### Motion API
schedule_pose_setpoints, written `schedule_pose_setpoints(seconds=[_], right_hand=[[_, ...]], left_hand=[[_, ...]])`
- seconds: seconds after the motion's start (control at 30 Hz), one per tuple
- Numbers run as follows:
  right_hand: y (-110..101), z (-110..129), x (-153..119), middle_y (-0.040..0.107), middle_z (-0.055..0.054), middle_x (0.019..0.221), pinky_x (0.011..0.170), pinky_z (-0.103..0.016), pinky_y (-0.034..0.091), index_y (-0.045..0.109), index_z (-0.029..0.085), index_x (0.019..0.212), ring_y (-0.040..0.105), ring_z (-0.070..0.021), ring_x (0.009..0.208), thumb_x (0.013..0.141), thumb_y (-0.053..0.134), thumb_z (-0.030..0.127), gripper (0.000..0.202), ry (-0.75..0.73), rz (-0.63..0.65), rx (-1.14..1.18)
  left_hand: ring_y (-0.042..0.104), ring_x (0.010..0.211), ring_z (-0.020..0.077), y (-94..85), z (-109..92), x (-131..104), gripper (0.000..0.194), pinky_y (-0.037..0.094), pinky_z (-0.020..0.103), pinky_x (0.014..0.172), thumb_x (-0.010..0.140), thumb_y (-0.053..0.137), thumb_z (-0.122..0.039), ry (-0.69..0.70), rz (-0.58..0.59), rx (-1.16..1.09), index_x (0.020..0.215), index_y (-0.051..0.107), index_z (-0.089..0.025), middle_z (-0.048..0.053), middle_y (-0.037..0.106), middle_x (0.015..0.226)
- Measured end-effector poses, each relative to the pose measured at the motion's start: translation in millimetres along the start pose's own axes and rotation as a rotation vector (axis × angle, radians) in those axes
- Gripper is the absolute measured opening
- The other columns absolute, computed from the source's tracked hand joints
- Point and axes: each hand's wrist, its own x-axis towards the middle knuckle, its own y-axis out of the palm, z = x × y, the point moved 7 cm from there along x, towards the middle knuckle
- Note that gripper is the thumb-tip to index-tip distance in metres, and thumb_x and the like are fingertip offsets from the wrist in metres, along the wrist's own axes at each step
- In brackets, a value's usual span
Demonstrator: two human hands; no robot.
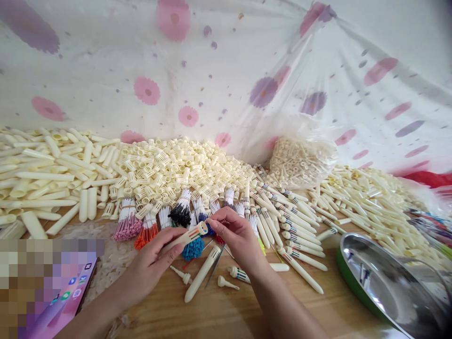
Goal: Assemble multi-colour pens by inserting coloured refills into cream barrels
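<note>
My left hand [157, 259] is wrapped round a cream multicolour pen [192, 235], whose slotted end with coloured sliders points up to the right. Thumb and finger of my right hand [238, 235] are pinched together right beside that end; what they hold, if anything, is too small to make out. Below the hands lie a cream pen barrel [202, 278] with a slotted top, a thin metal tool [215, 267], a small cream nozzle-shaped part [228, 283] and another such part [181, 274]. A bundle of blue-tipped refills [192, 248] sits just behind the held pen.
Behind stand bundles of pink [127, 223], orange [146, 235] and black [181, 212] refills, before heaped slotted parts [183, 165]. Barrels [45, 174] pile up left; assembled pens [300, 235] lie right, near a green-sided metal bowl [381, 278]. A phone [67, 296] is front left.
</note>
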Motion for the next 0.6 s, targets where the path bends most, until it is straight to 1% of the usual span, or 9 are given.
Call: schedule_pose_setpoints(seconds=[0.1,0.17,0.23,0.37,0.53,0.6], right_hand=[[-3,11,-3,0.055,0.0,0.075,0.062,-0.025,0.043,0.067,0.022,0.075,0.051,-0.012,0.069,0.077,0.066,0.03,0.009,-0.11,0.002,-0.054],[-4,19,-5,0.056,0.0,0.075,0.064,-0.026,0.044,0.069,0.023,0.077,0.052,-0.0125,0.07,0.078,0.066,0.027,0.005,-0.167,0.038,-0.113],[-5,27,-8,0.057,-0.001,0.076,0.065,-0.027,0.045,0.071,0.024,0.081,0.054,-0.0129,0.071,0.079,0.066,0.025,0.006,-0.208,0.071,-0.197],[-6,38,-14,0.06,-0.001,0.076,0.063,-0.026,0.047,0.073,0.025,0.083,0.057,-0.0129,0.071,0.078,0.066,0.021,0.009,-0.264,0.081,-0.339],[-2,39,-16,0.062,-0.002,0.076,0.061,-0.025,0.048,0.074,0.023,0.081,0.059,-0.0136,0.069,0.076,0.067,0.017,0.011,-0.295,0.038,-0.471],[-1,37,-16,0.062,-0.003,0.075,0.06,-0.026,0.048,0.074,0.023,0.08,0.059,-0.014,0.068,0.076,0.067,0.018,0.01,-0.302,0.011,-0.511]], left_hand=[[0.059,0.092,0.0184,-3.2,-5,1,0.02,0.05,0.028,0.079,0.086,0.052,-0.033,0.082,-0.018,0.027,0.105,0.059,-0.03,0.001,0.062,0.097],[0.058,0.091,0.0174,-7.0,-7,1,0.019,0.05,0.027,0.079,0.084,0.055,-0.029,0.156,-0.068,0.054,0.102,0.059,-0.032,0.0,0.059,0.096],[0.057,0.091,0.0167,-9.7,-10,-1,0.02,0.051,0.027,0.078,0.084,0.057,-0.025,0.234,-0.116,0.08,0.102,0.059,-0.033,0.0,0.056,0.096],[0.055,0.091,0.016,-13.0,-13,-4,0.024,0.054,0.022,0.067,0.084,0.056,-0.02,0.315,-0.195,0.156,0.104,0.059,-0.034,0.0,0.05,0.098],[0.055,0.09,0.0157,-18.0,-28,-11,0.031,0.051,0.024,0.072,0.083,0.054,-0.012,0.449,-0.32,0.377,0.107,0.059,-0.031,0.0,0.05,0.098],[0.055,0.09,0.016,-19.2,-32,-13,0.031,0.051,0.025,0.074,0.083,0.054,-0.012,0.461,-0.345,0.421,0.107,0.059,-0.03,0.0,0.05,0.097]])
